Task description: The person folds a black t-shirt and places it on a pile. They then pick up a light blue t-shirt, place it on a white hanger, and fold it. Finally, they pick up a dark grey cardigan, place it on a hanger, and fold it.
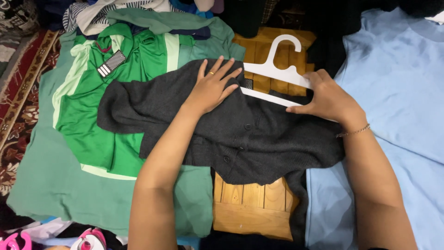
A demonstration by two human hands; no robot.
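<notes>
A dark grey buttoned cardigan (259,139) lies spread across the middle, over a wooden board (252,206). My left hand (212,87) rests flat on its upper part, fingers spread, a ring on one finger. My right hand (329,98) grips the right side of a white plastic hanger (277,69), whose lower bar sits partly inside the cardigan's neck. The hanger's hook points away from me. A thin bracelet is on my right wrist.
A bright green garment (134,69) with pale trim lies on a teal one (55,180) at left. A light blue garment (397,83) covers the right side. Piled clothes sit along the top; a patterned rug (18,102) at far left.
</notes>
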